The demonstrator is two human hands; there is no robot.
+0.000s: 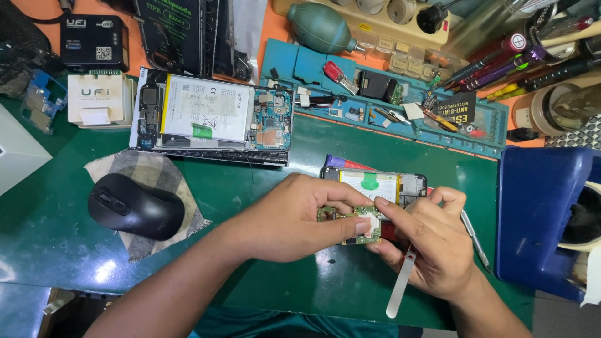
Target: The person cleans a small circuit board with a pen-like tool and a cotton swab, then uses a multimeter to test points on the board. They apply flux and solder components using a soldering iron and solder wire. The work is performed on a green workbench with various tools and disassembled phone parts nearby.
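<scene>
While hands (369, 228) pinch board (350, 216), mouse (134, 205) left

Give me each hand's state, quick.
Left hand: closed on the small green circuit board, pinched at its edge.
Right hand: closed, holding a flat metal pry tool, forefinger on the board.

Both hands meet over a green mat (56, 225): left hand (285, 219) and right hand (432, 247) pinch a small green circuit board (350, 219) between fingertips, the right also holding a flat white pry tool (400, 285) pointing down. Just behind the board lies an opened phone (375, 183) with its battery showing; a metal tool (474, 238) rests beside the right hand. Farther left, a larger opened phone (213, 119), and a black mouse (134, 205) on a checked cloth (147, 169).
</scene>
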